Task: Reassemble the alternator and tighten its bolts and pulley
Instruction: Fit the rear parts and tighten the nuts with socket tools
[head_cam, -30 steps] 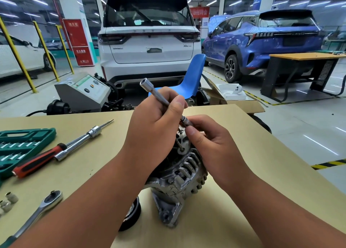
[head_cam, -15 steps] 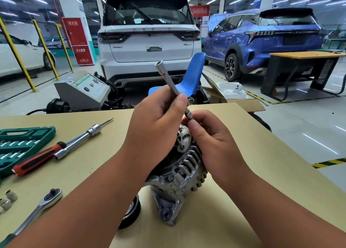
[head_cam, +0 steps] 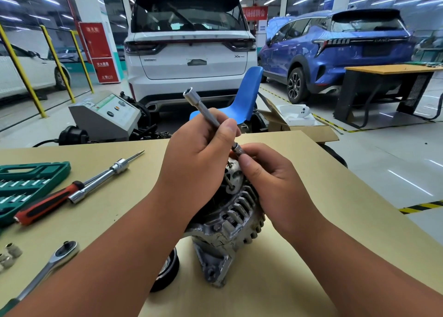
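1. One tan worktop [head_cam: 311,221] carries every item below.
2. Green tool case [head_cam: 28,180]: lies at the left edge, rows of bits visible.
3. Alternator [head_cam: 230,223]: stands near the worktop centre, directly beneath both hands (mounting lug toward the viewer).
4. Left hand [head_cam: 199,163]: fingers curled round the shaft of the extension bar [head_cam: 203,110], which tilts up and to the left.
5. Right hand [head_cam: 271,180]: thumb and fingers pinch the small socket [head_cam: 238,149] at the bar's lower end, just above the alternator's top face.
6. Red-handled driver [head_cam: 48,204]: lies diagonally, just beside the case.
7. Ratchet [head_cam: 48,271]: lies at near left.
8. Black pulley [head_cam: 167,273]: rests just beside the alternator base (partly hidden by the left forearm).
9. Loose sockets [head_cam: 9,254]: sit at the near-left edge.
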Motion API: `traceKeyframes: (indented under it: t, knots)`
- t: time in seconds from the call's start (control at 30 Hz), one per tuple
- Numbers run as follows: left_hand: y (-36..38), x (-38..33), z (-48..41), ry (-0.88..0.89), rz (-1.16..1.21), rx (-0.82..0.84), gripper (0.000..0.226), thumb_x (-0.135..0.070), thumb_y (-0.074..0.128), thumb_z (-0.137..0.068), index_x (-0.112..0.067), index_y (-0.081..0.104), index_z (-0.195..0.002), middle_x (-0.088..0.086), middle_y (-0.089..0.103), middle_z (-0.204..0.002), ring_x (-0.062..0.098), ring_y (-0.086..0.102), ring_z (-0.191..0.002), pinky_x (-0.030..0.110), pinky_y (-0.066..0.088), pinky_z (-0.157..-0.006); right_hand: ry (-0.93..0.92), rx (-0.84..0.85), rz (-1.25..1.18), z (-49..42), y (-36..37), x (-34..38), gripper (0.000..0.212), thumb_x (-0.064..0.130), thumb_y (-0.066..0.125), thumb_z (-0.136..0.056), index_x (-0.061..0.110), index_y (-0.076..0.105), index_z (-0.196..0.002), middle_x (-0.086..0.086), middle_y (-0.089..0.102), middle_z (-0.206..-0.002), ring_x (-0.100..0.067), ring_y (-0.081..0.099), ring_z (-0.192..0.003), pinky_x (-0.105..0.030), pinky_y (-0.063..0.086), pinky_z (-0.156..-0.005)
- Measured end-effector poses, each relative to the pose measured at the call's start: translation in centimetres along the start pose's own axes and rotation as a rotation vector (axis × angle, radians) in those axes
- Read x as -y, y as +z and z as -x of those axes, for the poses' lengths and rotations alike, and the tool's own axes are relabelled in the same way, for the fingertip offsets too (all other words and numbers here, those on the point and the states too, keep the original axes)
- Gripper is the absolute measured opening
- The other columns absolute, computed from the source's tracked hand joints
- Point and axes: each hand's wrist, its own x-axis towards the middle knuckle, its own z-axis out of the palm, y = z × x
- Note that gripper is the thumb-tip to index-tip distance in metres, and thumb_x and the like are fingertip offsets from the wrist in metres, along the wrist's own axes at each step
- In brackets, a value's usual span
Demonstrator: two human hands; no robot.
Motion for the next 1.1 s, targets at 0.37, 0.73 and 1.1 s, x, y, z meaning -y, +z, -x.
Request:
traceKeyframes:
  t: [0.37,0.73,1.1]
  knots:
    - [-0.03,0.14,-0.15,0.005,-0.021,-0.012,0.024,-0.03,0.052,-0.099,-0.015,0.066,-0.086,-0.013,0.054,-0.058,0.015,0.054,-0.059,0.036,0.044,-0.063,-0.045,0.003,0.025,0.14,0.24,0.04,0.013,0.025,0.063,-0.096,0.015,0.07,-0.102,0.001,0.07,-0.094,-0.019,0.067,-0.092,-0.05,0.057,-0.086]
    - [-0.12,0.04,-0.06,-0.004,-0.029,-0.003,0.026,-0.031,0.051,-0.1,-0.015,0.066,-0.087,-0.013,0.054,-0.057,0.01,0.052,-0.056,0.029,0.039,-0.061,-0.031,-0.017,0.026,0.08,0.31,-0.28,0.022,0.032,0.059,-0.099,0.015,0.07,-0.106,-0.014,0.068,-0.104,-0.039,0.064,-0.103,-0.065,0.049,-0.096]
    - [-0.07,0.06,-0.02,-0.008,-0.03,0.001,0.024,-0.032,0.052,-0.1,-0.017,0.065,-0.086,-0.012,0.054,-0.056,0.008,0.051,-0.054,0.026,0.04,-0.058,-0.052,-0.008,0.016,0.0,0.39,-0.52,0.019,0.035,0.058,-0.101,0.02,0.069,-0.105,-0.013,0.067,-0.102,-0.04,0.063,-0.102,-0.067,0.049,-0.096]
